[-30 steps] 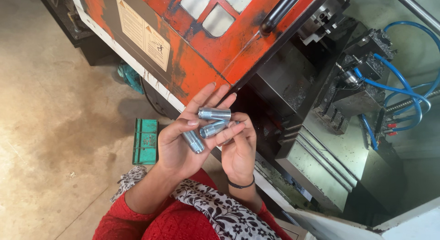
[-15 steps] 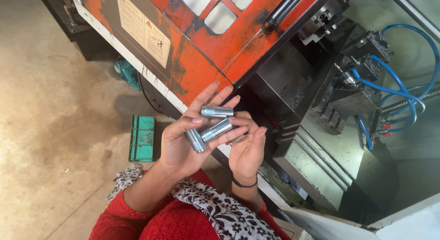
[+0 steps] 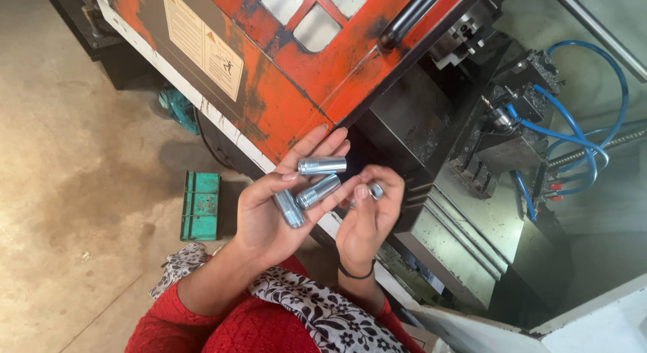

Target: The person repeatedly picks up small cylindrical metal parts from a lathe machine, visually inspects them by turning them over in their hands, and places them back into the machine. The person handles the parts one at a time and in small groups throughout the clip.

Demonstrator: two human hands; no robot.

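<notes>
Head view, looking down. Left hand [image 3: 266, 218] held open and wide, palm up, in the middle of the scene, carrying three silver metal sleeves with threaded ends. Top sleeve [image 3: 322, 165] lying across the fingertips, on the far side. Middle sleeve [image 3: 318, 191] resting slanted along the fingers, just below the first one. Lower sleeve [image 3: 290, 209] sitting on the palm near the thumb, its end touching or almost touching the middle one. Right hand [image 3: 367, 225] just to the right, fingers curled narrow, pinching a fourth small metal piece [image 3: 376, 190] between thumb and fingertips; mostly hidden by the fingers, so cannot tell its full shape.

Compared with one second ago: right hand then pressed against the left and lying over the sleeves, now drawn a little to the right and apart from them. Left hand more spread than before, all three sleeves now plainly showing. Meaning, as a judgement: one piece separated from the group, three remaining on the left palm.

Around: orange machine door [image 3: 296, 90] at the far side, blue hoses [image 3: 573, 134] at the far right inside the machine, green box [image 3: 201, 204] on the concrete floor [image 3: 67, 191] at the left. Black bracelet [image 3: 356, 273] on the right wrist.
</notes>
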